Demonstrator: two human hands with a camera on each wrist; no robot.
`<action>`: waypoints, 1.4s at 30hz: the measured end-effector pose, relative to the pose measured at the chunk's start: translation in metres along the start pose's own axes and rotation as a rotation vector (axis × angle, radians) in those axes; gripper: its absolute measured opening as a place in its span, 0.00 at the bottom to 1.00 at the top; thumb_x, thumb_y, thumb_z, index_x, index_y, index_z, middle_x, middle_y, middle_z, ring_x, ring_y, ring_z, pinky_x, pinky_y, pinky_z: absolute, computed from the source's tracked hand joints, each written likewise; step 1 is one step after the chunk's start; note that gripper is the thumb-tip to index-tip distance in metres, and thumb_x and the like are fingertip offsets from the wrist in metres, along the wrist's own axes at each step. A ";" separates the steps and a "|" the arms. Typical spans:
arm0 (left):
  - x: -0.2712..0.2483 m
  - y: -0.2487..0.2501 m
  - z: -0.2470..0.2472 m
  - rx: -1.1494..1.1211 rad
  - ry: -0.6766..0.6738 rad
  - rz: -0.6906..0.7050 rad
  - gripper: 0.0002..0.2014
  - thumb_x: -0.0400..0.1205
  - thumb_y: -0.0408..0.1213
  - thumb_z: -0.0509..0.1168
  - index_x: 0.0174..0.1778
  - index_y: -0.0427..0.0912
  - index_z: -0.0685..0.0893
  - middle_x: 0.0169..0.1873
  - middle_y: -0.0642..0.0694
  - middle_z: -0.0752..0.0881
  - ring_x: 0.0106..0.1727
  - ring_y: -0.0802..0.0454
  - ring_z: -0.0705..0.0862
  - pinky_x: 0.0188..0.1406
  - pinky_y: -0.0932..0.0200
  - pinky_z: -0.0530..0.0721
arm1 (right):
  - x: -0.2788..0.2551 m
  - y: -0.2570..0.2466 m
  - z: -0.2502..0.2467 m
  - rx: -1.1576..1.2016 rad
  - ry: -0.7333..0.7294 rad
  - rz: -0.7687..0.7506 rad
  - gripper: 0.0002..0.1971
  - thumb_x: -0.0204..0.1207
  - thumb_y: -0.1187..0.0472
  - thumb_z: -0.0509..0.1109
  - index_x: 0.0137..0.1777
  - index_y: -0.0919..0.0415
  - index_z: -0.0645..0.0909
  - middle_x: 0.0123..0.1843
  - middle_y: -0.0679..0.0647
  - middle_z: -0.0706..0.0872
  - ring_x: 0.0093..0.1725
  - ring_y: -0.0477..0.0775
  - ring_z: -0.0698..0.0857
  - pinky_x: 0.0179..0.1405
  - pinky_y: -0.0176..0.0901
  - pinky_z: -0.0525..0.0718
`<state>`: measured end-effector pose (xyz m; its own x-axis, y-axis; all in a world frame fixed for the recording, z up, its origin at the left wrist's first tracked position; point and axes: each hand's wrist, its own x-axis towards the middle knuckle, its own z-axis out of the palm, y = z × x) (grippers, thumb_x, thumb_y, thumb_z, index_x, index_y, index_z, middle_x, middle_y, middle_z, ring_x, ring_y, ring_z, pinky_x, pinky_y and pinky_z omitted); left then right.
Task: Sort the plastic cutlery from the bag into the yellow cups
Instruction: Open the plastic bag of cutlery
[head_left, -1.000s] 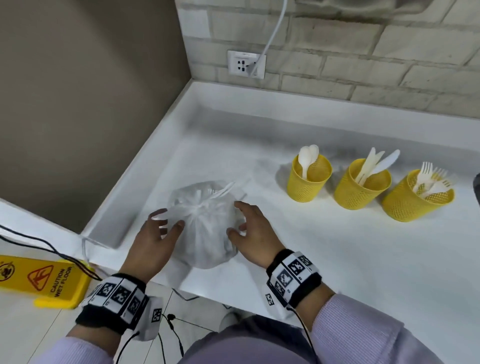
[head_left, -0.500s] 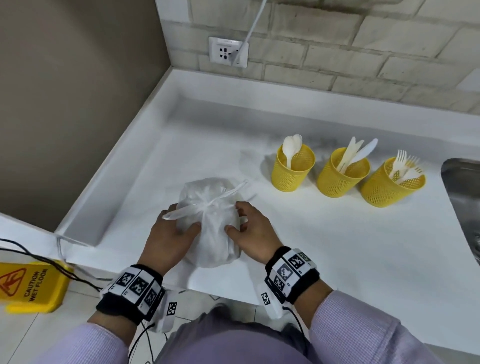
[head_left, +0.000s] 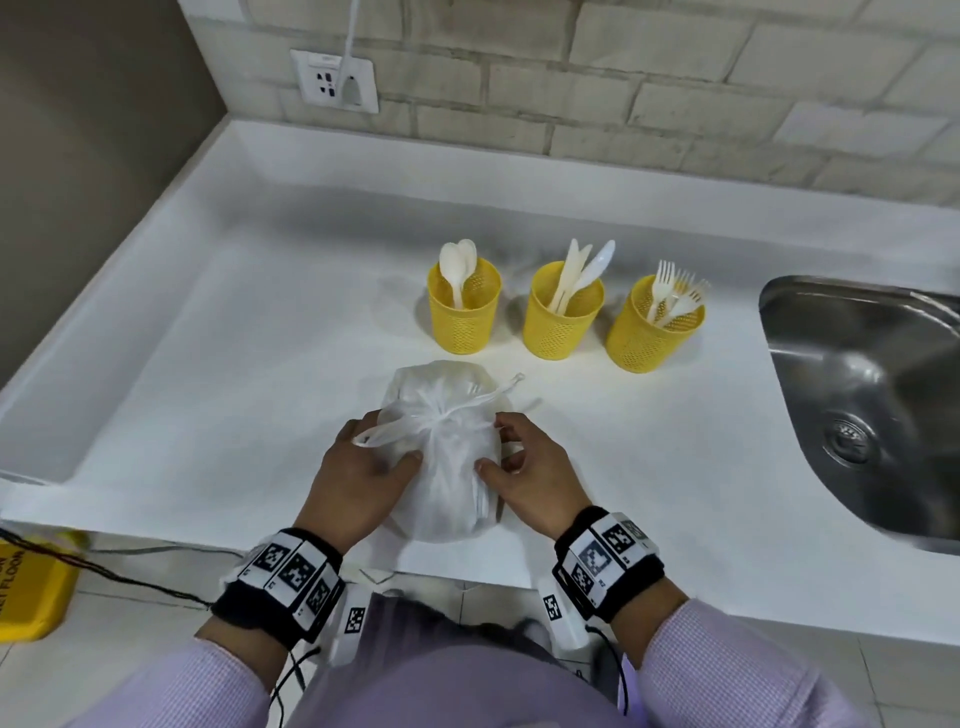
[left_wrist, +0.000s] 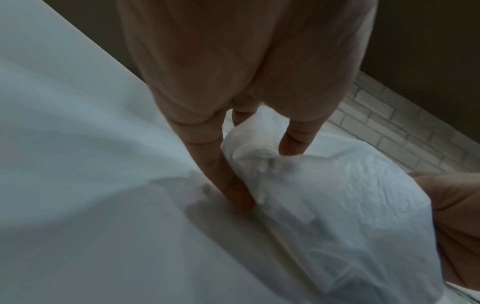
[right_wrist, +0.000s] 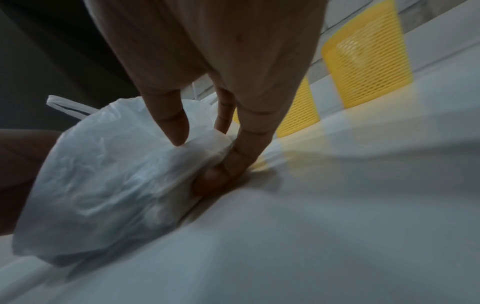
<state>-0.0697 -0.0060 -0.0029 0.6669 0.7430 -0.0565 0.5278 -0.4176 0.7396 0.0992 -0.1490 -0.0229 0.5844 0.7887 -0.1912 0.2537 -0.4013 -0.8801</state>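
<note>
a broad white countertop takes up most of the view, with a stainless steel sink basin sunk into it at the right edge and a pale brick wall behind carrying a white wall socket with a plug in it. near the front edge of the counter sits a knotted, translucent white plastic bag, its tied handles sticking out to either side of the knot. the left hand cups the bag's left flank, thumb laid across the front and fingers curled round the side, clamped on the plastic; in the left wrist view the fingertips press in where bag meets counter. the right hand grips the right flank the same way, thumb on the front, fingers bent round the side. beyond the bag, apart from it, stand three yellow perforated plastic cups in a row: the left cup holds white plastic spoons, the middle cup white plastic knives, the right cup white plastic forks. a yellow wet-floor sign lies on the floor at lower left.
</note>
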 end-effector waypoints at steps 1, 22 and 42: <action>-0.001 0.007 0.007 -0.009 -0.010 0.007 0.17 0.80 0.34 0.74 0.65 0.44 0.84 0.47 0.68 0.77 0.63 0.43 0.82 0.64 0.51 0.79 | -0.003 0.005 -0.009 -0.001 0.010 0.000 0.22 0.74 0.61 0.79 0.66 0.45 0.79 0.58 0.49 0.87 0.49 0.55 0.88 0.56 0.45 0.86; 0.013 0.078 0.046 -0.210 0.040 -0.055 0.17 0.81 0.37 0.70 0.66 0.52 0.85 0.64 0.51 0.86 0.53 0.69 0.86 0.61 0.60 0.86 | -0.029 0.052 -0.122 -0.115 0.225 -0.036 0.17 0.76 0.64 0.74 0.65 0.55 0.83 0.59 0.52 0.83 0.42 0.48 0.88 0.49 0.43 0.86; 0.072 0.104 0.059 0.427 -0.409 0.501 0.10 0.85 0.42 0.69 0.60 0.53 0.89 0.46 0.53 0.86 0.47 0.53 0.84 0.49 0.51 0.84 | 0.000 0.009 -0.070 -0.711 0.135 -0.204 0.14 0.83 0.56 0.68 0.63 0.66 0.80 0.65 0.65 0.76 0.61 0.68 0.78 0.55 0.58 0.83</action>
<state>0.0643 -0.0269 0.0299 0.9770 0.1946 -0.0875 0.2133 -0.8799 0.4246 0.1556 -0.1851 -0.0004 0.5501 0.8341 0.0408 0.7771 -0.4935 -0.3906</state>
